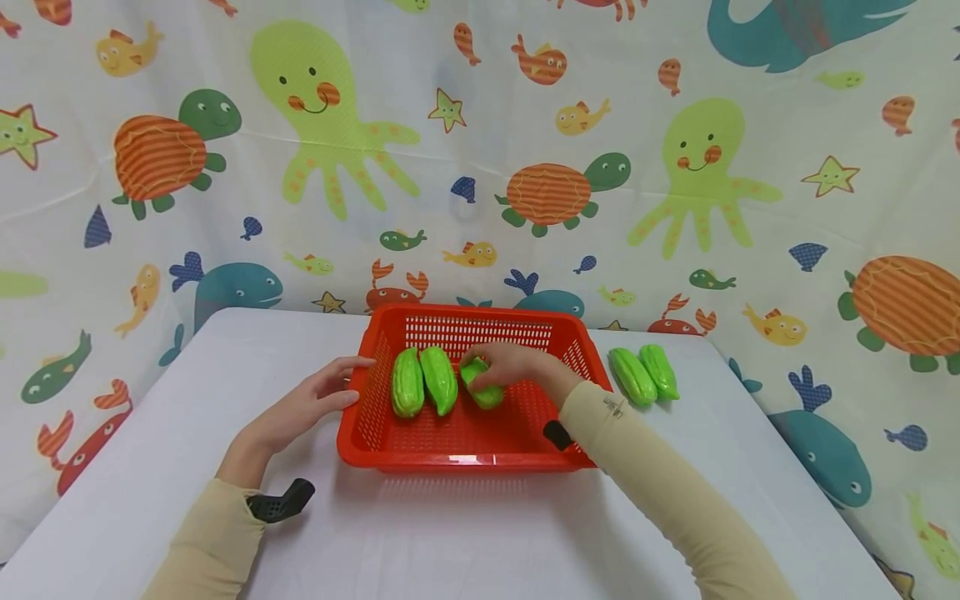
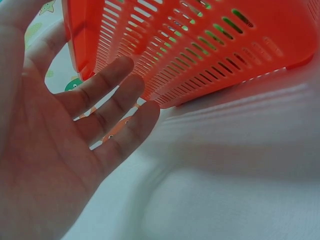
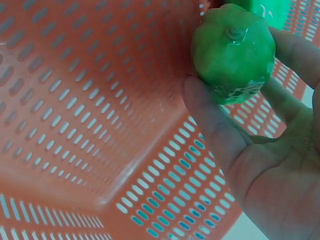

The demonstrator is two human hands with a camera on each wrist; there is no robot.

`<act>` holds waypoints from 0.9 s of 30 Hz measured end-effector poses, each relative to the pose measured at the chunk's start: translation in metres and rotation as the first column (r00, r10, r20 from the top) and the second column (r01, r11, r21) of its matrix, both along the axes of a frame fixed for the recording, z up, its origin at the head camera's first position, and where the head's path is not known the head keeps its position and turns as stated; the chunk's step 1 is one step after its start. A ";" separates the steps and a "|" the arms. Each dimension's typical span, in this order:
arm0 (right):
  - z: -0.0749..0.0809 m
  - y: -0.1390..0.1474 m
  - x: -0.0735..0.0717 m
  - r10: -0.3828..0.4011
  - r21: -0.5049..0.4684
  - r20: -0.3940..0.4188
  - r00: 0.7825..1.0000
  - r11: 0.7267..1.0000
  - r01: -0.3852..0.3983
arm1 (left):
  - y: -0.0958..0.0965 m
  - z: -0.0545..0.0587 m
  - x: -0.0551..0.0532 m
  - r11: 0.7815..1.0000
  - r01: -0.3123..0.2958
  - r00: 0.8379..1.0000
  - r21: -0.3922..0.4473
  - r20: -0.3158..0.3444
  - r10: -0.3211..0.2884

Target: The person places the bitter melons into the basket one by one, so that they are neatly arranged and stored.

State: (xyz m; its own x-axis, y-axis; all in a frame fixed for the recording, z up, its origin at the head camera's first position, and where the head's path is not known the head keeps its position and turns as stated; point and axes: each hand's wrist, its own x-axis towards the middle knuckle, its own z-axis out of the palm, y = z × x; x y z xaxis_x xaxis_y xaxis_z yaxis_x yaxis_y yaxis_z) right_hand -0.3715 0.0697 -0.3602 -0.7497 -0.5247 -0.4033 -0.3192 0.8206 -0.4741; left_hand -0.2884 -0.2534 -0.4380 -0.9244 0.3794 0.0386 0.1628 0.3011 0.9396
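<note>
A red plastic basket (image 1: pixel 465 460) with slotted walls stands on the white table. Inside it, at the left, two bright green, ridged gourds (image 1: pixel 408 383) lie side by side. My right hand (image 1: pixel 512 364) reaches into the basket and grips a third green gourd (image 1: pixel 486 397) between thumb and fingers, just right of those two. In the right wrist view this gourd (image 3: pixel 232 55) shows its stubby end, close to the basket's floor. Beside the basket's left wall is my left hand (image 1: pixel 318 396), its fingertips at the rim and its fingers (image 2: pixel 120 107) loosely extended.
Two more green gourds (image 1: pixel 643 375) lie together on the table (image 1: pixel 465 542), just right of the basket. Behind the table hangs a white curtain (image 1: pixel 480 142) printed with sea animals. Black wrist straps with cameras (image 1: pixel 281 502) sit over the beige sleeves.
</note>
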 end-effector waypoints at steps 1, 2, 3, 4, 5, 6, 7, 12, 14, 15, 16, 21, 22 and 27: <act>-0.001 -0.001 0.000 0.003 0.006 -0.006 1.000 1.000 -0.003 | 0.000 0.000 0.000 1.000 -0.001 1.000 0.000 0.001 0.001; -0.001 -0.001 0.001 0.003 0.012 -0.013 1.000 1.000 -0.003 | 0.000 0.000 -0.001 1.000 -0.001 1.000 -0.002 0.001 0.001; -0.002 -0.002 0.001 0.005 0.017 -0.019 1.000 1.000 -0.005 | 0.000 0.000 -0.001 1.000 -0.001 1.000 -0.001 0.004 0.001; -0.003 -0.003 0.002 0.011 0.021 -0.027 1.000 1.000 -0.010 | 0.000 0.000 -0.001 1.000 0.000 1.000 0.001 0.005 0.000; -0.003 -0.003 0.002 0.018 0.026 -0.040 0.999 1.000 -0.017 | 0.000 0.000 -0.001 1.000 -0.001 1.000 0.000 0.006 0.001; -0.004 -0.004 0.002 0.028 0.029 -0.053 0.998 0.999 -0.027 | 0.000 0.000 -0.001 1.000 -0.001 1.000 0.000 0.006 0.001; -0.004 -0.005 0.002 0.040 0.032 -0.065 0.997 0.999 -0.037 | 0.000 0.000 -0.001 1.000 -0.001 1.000 0.001 0.007 0.001; -0.006 -0.008 0.004 0.068 0.030 -0.106 0.992 0.997 -0.065 | 0.000 0.000 -0.001 1.000 0.003 1.000 0.008 0.012 -0.003; -0.006 -0.009 0.005 0.061 0.035 -0.114 0.992 0.998 -0.057 | 0.001 0.000 0.000 1.000 0.005 1.000 0.011 0.014 -0.005; -0.006 -0.010 0.005 0.058 0.040 -0.121 0.991 0.998 -0.054 | 0.001 0.000 0.000 1.000 0.005 1.000 0.010 0.015 -0.005; -0.006 -0.011 0.005 0.054 0.045 -0.126 0.991 0.998 -0.048 | 0.001 0.000 0.000 1.000 0.005 1.000 0.010 0.015 -0.005; -0.006 -0.013 0.008 0.028 0.057 -0.137 0.990 0.998 -0.020 | 0.001 0.001 0.000 1.000 0.010 1.000 0.014 0.009 -0.010; -0.006 -0.014 0.009 0.025 0.054 -0.132 0.991 0.998 -0.018 | 0.001 0.001 -0.001 1.000 0.010 1.000 0.014 0.009 -0.010; -0.006 -0.018 0.010 0.024 0.043 -0.113 0.993 0.999 -0.020 | 0.000 0.000 -0.001 1.000 0.008 1.000 0.010 0.002 -0.008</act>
State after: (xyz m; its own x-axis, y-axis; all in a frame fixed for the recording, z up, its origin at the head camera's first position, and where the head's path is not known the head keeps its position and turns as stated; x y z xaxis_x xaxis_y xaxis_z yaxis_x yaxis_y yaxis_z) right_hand -0.3611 0.0519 -0.3661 -0.7804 -0.5262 -0.3378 -0.3873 0.8309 -0.3996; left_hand -0.2895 -0.2536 -0.4385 -0.9213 0.3867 0.0408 0.1635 0.2902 0.9429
